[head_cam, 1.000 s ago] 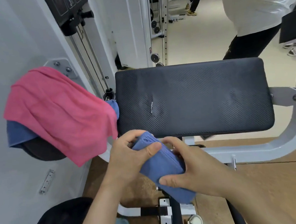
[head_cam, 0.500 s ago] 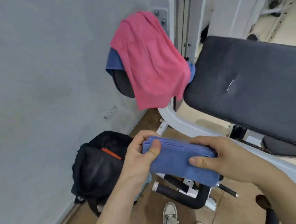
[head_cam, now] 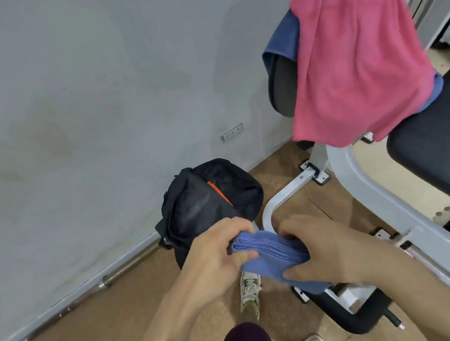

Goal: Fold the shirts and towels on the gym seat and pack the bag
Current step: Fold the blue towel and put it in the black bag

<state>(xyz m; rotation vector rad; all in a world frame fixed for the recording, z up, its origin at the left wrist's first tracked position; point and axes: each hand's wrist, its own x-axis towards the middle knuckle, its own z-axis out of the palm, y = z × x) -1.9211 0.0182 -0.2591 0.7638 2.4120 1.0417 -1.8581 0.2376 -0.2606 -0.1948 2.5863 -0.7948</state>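
Folded blue towel (head_cam: 270,251) is held in mid-air by both hands. Left hand (head_cam: 218,256) pinches one end, thumb pressed against the cloth; right hand (head_cam: 333,253) is curled round the other end. Black bag (head_cam: 207,199) sits on the floor by the wall, just beyond the hands. Pink towel (head_cam: 351,62) hangs beside the seat (head_cam: 441,149), draped over a blue cloth (head_cam: 285,38).

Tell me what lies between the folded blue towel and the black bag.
In the head view, only the left hand, gripping one end of the folded blue towel, fills the gap to the black bag beyond it.
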